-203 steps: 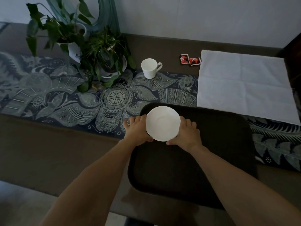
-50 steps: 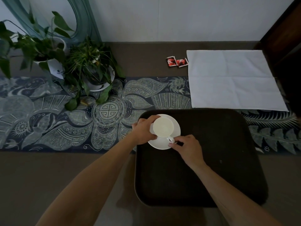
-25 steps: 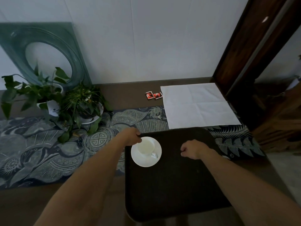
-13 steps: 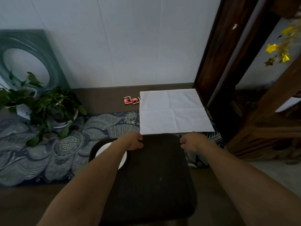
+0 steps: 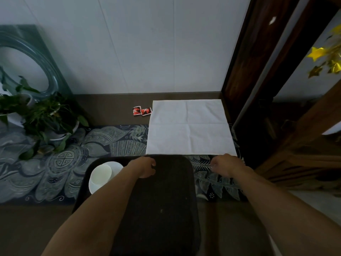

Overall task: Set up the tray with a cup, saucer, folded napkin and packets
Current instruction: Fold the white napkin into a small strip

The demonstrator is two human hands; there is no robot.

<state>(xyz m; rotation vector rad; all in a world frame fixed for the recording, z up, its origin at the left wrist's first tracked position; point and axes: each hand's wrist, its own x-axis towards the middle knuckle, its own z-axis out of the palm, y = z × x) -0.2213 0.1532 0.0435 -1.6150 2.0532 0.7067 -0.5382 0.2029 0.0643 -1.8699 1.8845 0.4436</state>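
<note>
A white cup (image 5: 100, 175) stands on a white saucer (image 5: 116, 166) in the far left corner of the dark tray (image 5: 166, 200). Beyond the tray a white napkin (image 5: 188, 128) lies flat and unfolded. Two red packets (image 5: 141, 111) sit at the napkin's far left corner. My left hand (image 5: 145, 167) hovers over the tray's far edge, just short of the napkin's near left corner, fingers curled. My right hand (image 5: 226, 163) is at the napkin's near right corner, fingers curled too. I see nothing in either hand.
A patterned blue runner (image 5: 110, 143) covers the brown table under the tray and napkin. Potted plants (image 5: 46, 117) and a green round frame (image 5: 27, 52) stand at the back left. A dark wooden door frame (image 5: 249, 71) rises close on the right.
Both hands have left the cup and saucer and moved right to the napkin's near edge. The view has swung right and up. In the last half second little has moved.
</note>
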